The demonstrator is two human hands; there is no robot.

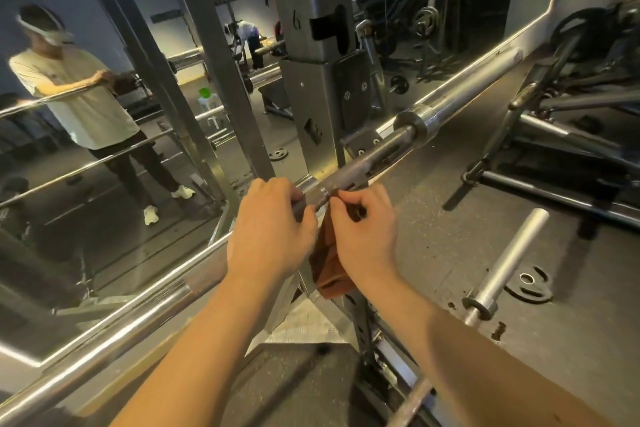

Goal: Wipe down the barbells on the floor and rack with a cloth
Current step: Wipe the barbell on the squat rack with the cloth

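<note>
The barbell (450,104) lies across the rack (311,80) and runs in a slant from the lower left up to the upper right. Its thick sleeve is on the right side of the upright and its shiny shaft on the left side. The left hand (270,222) grips the shaft just left of the upright, with the fingers curled round the metal. The right hand (363,232) is just beside it. Its thumb and fingers pinch the top of a brown cloth (329,270) close against the barbell. The rest of the cloth hangs down loose between the two wrists (whether it wraps round the shaft I cannot tell, the hands cover that part).

Behind the rack stands a mirror (69,218). It shows a person in a light shirt and dark trousers who stands at the same barbell. On the right the floor (433,218) is dark and speckled. A short silver peg (509,260) sticks out over it, and a dark plate (536,291) lies flat on the floor just beside the peg's lower end. More gym frames and bars stand at the far right.
</note>
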